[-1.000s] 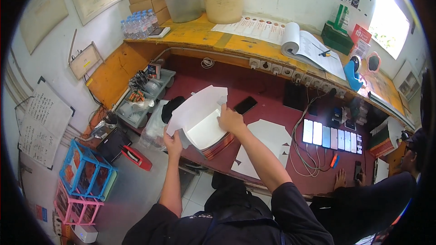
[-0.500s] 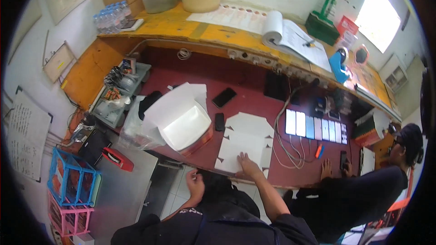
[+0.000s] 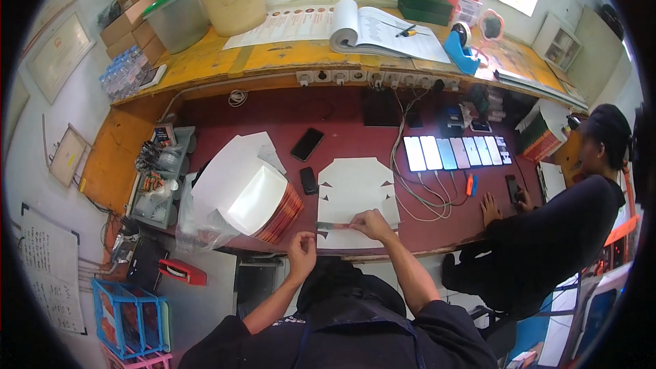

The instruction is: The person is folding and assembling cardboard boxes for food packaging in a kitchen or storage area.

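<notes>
A flat white cardboard box blank [image 3: 357, 188] with dark notches along both sides lies on the dark red table in front of me. My right hand [image 3: 372, 224] is closed in a pinch on its near flap, where a narrow reddish-brown strip shows. Beside the blank's near left corner is my left hand [image 3: 302, 251], its fingers curled together; whatever they may hold cannot be made out. To the left stands a stack of nested card food boxes [image 3: 263, 198], white inside with red patterned sides, and a large white sheet rises behind it.
Two black phones [image 3: 307, 144] lie beyond the boxes. On the right, cables lead to a row of lit phones [image 3: 454, 153]. A seated person [image 3: 547, 232] there holds a phone. Grey trays [image 3: 160, 191] and a red tape dispenser [image 3: 182, 271] are at left. A yellow shelf [image 3: 287, 55] spans the back.
My right hand went from lying flat on the blank to pinching its near flap. My left hand came closer to the blank's near left corner. The whole view has shifted.
</notes>
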`<state>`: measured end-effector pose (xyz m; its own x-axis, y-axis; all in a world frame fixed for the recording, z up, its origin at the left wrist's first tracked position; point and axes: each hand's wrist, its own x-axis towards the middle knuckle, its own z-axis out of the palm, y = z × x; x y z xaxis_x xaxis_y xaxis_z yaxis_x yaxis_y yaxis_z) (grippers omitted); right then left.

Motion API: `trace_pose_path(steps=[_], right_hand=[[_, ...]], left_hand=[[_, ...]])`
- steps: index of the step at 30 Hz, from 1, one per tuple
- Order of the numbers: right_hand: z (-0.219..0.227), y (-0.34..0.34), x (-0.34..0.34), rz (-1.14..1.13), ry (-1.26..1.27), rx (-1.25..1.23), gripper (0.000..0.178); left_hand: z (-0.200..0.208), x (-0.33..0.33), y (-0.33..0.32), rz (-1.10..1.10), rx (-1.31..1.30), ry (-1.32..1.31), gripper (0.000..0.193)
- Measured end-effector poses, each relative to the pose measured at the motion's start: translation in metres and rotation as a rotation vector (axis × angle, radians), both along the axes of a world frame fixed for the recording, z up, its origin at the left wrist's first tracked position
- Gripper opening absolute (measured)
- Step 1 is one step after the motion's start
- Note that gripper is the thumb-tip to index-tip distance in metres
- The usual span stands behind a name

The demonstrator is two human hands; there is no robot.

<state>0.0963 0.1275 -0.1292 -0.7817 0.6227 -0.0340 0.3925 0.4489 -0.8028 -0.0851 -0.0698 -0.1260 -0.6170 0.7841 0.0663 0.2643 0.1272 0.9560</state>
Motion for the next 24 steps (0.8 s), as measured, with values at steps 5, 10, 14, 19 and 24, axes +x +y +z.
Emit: trace_pose_path(steps=[5, 10, 14, 19, 24], right_hand=[[-0.034, 0.008, -0.009, 0.004, -0.140, -0.045, 0.022], [-0.047, 0.025, -0.012, 0.012, -0.176, -0.327, 0.035], [-0.056, 0.025, -0.011, 0.049, -0.188, -0.497, 0.041], [-0.061, 0.028, -0.008, 0.089, -0.260, -0.492, 0.051], [-0.056, 0.028, -0.012, 0.037, -0.316, -0.513, 0.060]], left_hand=[[0.006, 0.033, 0.011, -0.186, 0.014, 0.191, 0.018], [-0.007, 0.049, 0.018, -0.420, 0.041, 0.509, 0.044], [-0.015, 0.050, 0.016, -0.428, -0.008, 0.580, 0.058], [-0.018, 0.053, 0.012, -0.417, -0.032, 0.609, 0.062], [-0.021, 0.053, 0.005, -0.411, -0.085, 0.657, 0.063]])
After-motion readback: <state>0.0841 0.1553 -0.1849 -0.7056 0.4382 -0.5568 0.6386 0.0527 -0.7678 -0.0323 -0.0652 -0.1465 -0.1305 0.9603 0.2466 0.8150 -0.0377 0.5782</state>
